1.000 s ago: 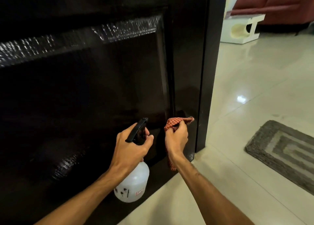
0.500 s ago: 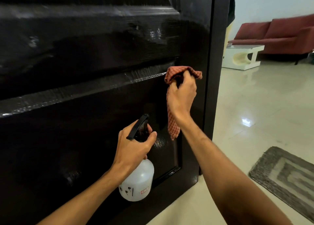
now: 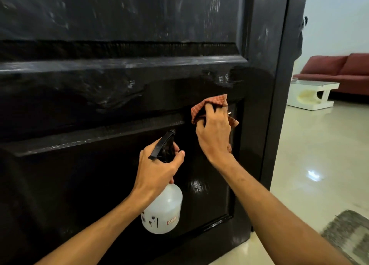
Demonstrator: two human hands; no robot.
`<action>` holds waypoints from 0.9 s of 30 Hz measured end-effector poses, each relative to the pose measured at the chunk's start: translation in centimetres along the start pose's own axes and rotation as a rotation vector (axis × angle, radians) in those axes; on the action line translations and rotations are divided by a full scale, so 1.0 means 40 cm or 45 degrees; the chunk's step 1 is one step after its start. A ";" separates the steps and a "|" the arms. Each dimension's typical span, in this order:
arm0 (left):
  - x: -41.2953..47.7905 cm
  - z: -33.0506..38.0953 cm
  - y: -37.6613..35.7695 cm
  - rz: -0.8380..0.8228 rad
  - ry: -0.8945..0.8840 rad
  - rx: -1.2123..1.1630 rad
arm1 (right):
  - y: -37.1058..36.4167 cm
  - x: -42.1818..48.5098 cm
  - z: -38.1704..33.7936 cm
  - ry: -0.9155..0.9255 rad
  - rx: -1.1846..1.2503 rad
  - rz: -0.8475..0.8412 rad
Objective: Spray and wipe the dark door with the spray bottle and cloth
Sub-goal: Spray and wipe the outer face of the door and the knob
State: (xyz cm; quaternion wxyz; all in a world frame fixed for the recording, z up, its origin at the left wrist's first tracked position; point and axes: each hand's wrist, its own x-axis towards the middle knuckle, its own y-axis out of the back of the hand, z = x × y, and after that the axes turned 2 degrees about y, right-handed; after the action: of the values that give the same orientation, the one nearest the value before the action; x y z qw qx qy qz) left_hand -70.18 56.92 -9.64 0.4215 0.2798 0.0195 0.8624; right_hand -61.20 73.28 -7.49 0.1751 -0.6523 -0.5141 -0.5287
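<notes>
- Against the dark door point(image 3: 99, 108), at the upper right corner of its lower panel: cloth point(image 3: 209, 102), red-checked, bunched, pressed to the glossy surface; one edge sticking out to the right of the hand, another bit showing beside the wrist.
- Over the cloth: right hand point(image 3: 214, 133), back toward the camera, fingers curled round the bunched fabric and gripping it; forearm reaching in from the lower right.
- Below and to the left, near that hand but apart from it: left hand point(image 3: 157, 170), fingers wrapped round the neck of the spray bottle point(image 3: 163, 210), thumb across the right side; finger contact with the trigger: not discernible.
- Spray bottle: held roughly upright in front of the lower panel; translucent white body hanging below the left hand; black spray head point(image 3: 162, 145) rising above the knuckles, slanted up toward the door; small dark marks and a small label on the body, too small to read; contact with the door: not discernible.
- Door surface: dark and shiny; pale streaks and smears across the upper panel and the middle rail; bright reflection on the lower panel just right of the bottle.
- Beyond the door's right edge: pale glossy floor point(image 3: 311, 148) with a light spot; low white table point(image 3: 313, 98); red sofa point(image 3: 339, 70) behind it, along a pale wall point(image 3: 335, 24); grey patterned mat point(image 3: 347, 236) at the lower right corner.
</notes>
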 end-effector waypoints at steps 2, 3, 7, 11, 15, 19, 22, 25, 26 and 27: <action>-0.005 0.016 0.020 0.020 -0.006 -0.012 | 0.002 -0.005 0.021 -0.125 0.131 0.056; -0.006 0.026 0.039 0.041 -0.012 -0.022 | 0.001 -0.005 0.022 -0.216 0.215 0.109; -0.019 0.060 0.140 0.150 -0.032 -0.026 | -0.047 -0.004 -0.061 -0.238 0.323 0.045; -0.042 0.087 0.288 0.289 -0.070 0.006 | -0.090 -0.005 -0.260 0.095 0.287 -0.068; -0.087 0.097 0.429 0.443 -0.091 0.065 | -0.117 -0.040 -0.455 0.380 0.216 -0.157; -0.152 0.104 0.550 0.517 -0.079 0.119 | -0.147 -0.080 -0.584 0.422 0.108 -0.200; -0.196 0.101 0.633 0.601 -0.076 0.182 | -0.169 -0.114 -0.681 0.508 0.110 -0.244; -0.231 0.096 0.723 0.693 -0.063 0.228 | -0.184 -0.147 -0.801 0.659 0.142 -0.198; -0.240 0.093 0.752 0.726 -0.057 0.234 | -0.190 -0.155 -0.838 0.725 0.168 -0.172; -0.247 0.089 0.777 0.755 -0.049 0.235 | -0.195 -0.160 -0.867 0.794 0.184 -0.161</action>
State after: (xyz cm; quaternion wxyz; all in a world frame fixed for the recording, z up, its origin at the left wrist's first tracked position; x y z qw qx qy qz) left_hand -85.83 28.88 -2.88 0.1248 0.3268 0.0073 0.9368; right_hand -84.99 46.60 -2.33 0.3367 -0.4118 -0.5113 -0.6750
